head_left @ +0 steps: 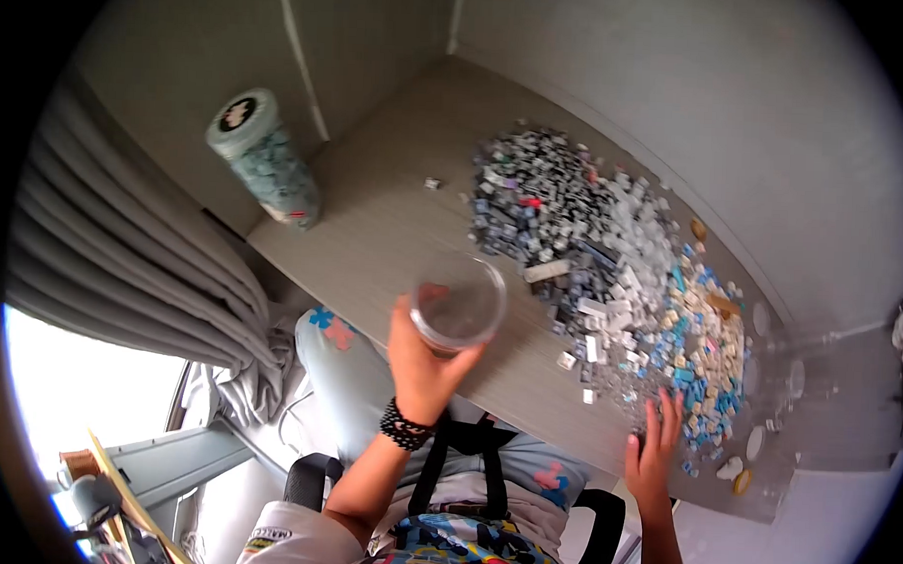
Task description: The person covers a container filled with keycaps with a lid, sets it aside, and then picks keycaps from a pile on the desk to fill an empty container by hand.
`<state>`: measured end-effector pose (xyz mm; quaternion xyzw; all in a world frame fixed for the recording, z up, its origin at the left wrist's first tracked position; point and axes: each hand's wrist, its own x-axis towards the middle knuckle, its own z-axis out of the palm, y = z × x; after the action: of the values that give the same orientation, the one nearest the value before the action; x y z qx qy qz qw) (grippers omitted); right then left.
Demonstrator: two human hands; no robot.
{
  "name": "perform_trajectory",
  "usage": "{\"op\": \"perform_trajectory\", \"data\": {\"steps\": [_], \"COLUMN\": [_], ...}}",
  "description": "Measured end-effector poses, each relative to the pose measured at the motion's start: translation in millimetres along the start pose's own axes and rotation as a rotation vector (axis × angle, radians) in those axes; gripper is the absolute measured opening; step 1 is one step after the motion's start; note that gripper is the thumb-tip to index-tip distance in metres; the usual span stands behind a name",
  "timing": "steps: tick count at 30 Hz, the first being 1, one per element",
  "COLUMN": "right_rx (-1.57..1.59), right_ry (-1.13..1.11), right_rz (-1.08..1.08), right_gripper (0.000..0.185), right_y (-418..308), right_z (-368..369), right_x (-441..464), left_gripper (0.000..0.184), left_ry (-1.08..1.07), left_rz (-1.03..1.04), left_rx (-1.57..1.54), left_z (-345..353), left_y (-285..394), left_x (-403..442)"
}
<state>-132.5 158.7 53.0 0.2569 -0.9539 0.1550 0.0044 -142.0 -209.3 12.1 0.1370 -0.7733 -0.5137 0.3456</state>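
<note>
keycaps (558,211), heaped across the worktop (374,235), and they're lying well beyond and to the right of the left hand (427,366). that left hand has its fingers curled round a clear plastic cup (458,307), thumb on the near side, one fingertip showing reddish through the see-through wall, and the cup is hanging in front of the pile. black beaded bracelet (405,427) on that wrist.

over to the right hand (652,456): fingers loosely spread, nothing gripped, reaching in at the near edge of the heap, clear pieces just beyond the tips. are they touching? can't tell from here. blue and cream keycaps sit beyond and to the right of those fingers, white ones beyond and to the left, then greys and darks farther out, with one red cap among them.

a lone keycap (432,183) lies beyond the left fingers, apart from the pile. and farther off to their left, a tall clear jar (276,171), lid on, packed with pale bluish pieces, stands near the worktop's edge.
</note>
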Motion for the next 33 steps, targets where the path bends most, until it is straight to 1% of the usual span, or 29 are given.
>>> {"op": "perform_trajectory", "data": {"steps": [2,4,6,8,10,12,14,15,16,18,19,21,22,23,24,25,26,27,28,29,30,32,33], "right_rx": [-0.052,-0.047,-0.049,-0.053,-0.040,-0.081,-0.087,-0.141,-0.159,-0.041,-0.045,0.012,0.016,0.024,0.131,0.248,0.270,0.293,0.344,0.393,0.393,0.269,0.166], "right_ry": [0.075,0.098,0.041,0.047,0.134,0.165,0.209,0.261,0.276,0.318,0.313,0.111,0.145,0.170,0.241,0.195,0.137,0.077,-0.020,-0.116,-0.123,-0.161,-0.173], "right_rz": [0.083,0.048,0.085,0.063,0.051,0.060,-0.017,-0.072,-0.057,-0.168,-0.153,-0.159,-0.226,-0.295,-0.256,-0.103,-0.093,-0.080,-0.143,-0.204,-0.198,-0.389,-0.437], "right_gripper": [0.058,0.058,0.058,0.057,0.057,0.057,0.057,0.054,0.054,0.044,0.044,0.032,0.028,0.025,0.023,0.028,0.035,0.041,0.051,0.060,0.060,0.074,0.077], "right_y": [0.2,-0.4,-3.4,-4.9,-4.8,-6.3,-1.5,-2.6,-4.5,-12.9,-23.5,-43.4,-37.0,-32.0,-34.1,-40.7,-42.1,-43.6,-46.4,-49.4,-53.4,-57.9,-56.2], "right_z": [3.6,3.9,2.2,4.0,4.4,2.6,1.3,-0.1,-5.8,-23.5,-35.3,-64.6,-71.8,-78.2,-83.8,-92.7,-94.4,-93.6,-89.6,-83.0,-74.3,-57.0,-52.2], "right_x": [-2.0,3.4,-0.9,-0.2,-0.7,-2.9,-6.5,-2.2,7.3,34.2,49.0,92.3,114.6,135.9,161.2,185.0,211.5,236.4,260.0,280.5,296.3,325.0,337.9], "left_gripper": [0.073,0.072,0.071,0.069,0.068,0.068,0.074,0.072,0.070,0.069,0.069,0.069,0.069,0.069,0.070,0.069,0.069,0.069,0.069,0.069,0.070,0.072,0.073], "left_ry": [-0.012,-0.027,-0.059,-0.028,-0.029,-0.058,-0.008,-0.008,0.024,0.028,0.013,-0.081,-0.081,-0.157,-0.235,-0.243,-0.243,-0.231,-0.218,-0.221,-0.202,-0.181,-0.185], "left_rz": [0.008,-0.013,-0.010,0.007,0.048,0.033,0.073,0.059,0.074,0.069,0.064,0.004,0.022,-0.105,-0.245,-0.206,-0.214,-0.098,0.021,0.014,0.035,0.048,-0.005], "left_rx": [0.043,0.054,0.069,0.061,0.102,0.078,0.064,0.087,0.054,0.043,0.037,0.053,0.031,-0.076,-0.173,-0.131,-0.131,-0.068,-0.007,-0.009,0.002,0.013,-0.004], "left_z": [-2.0,-4.2,-6.5,-7.7,-8.9,-8.9,-4.2,-4.1,-2.2,-3.4,-5.9,-5.1,-2.5,-3.2,-6.0,-5.7,-4.9,-4.6,-3.5,-2.2,-1.5,-0.3,-0.7], "left_y": [-4.3,-3.6,-2.1,-1.0,3.1,2.0,-3.5,-3.2,-2.7,1.4,5.3,13.8,17.0,18.9,18.4,14.6,12.9,10.5,7.8,6.2,6.4,6.7,7.2], "left_x": [-3.4,0.1,-1.0,-0.4,1.2,1.3,0.1,0.1,-0.3,0.6,-0.3,8.2,15.9,20.1,20.8,24.7,26.8,27.8,29.2,28.2,24.5,20.4,19.8]}}
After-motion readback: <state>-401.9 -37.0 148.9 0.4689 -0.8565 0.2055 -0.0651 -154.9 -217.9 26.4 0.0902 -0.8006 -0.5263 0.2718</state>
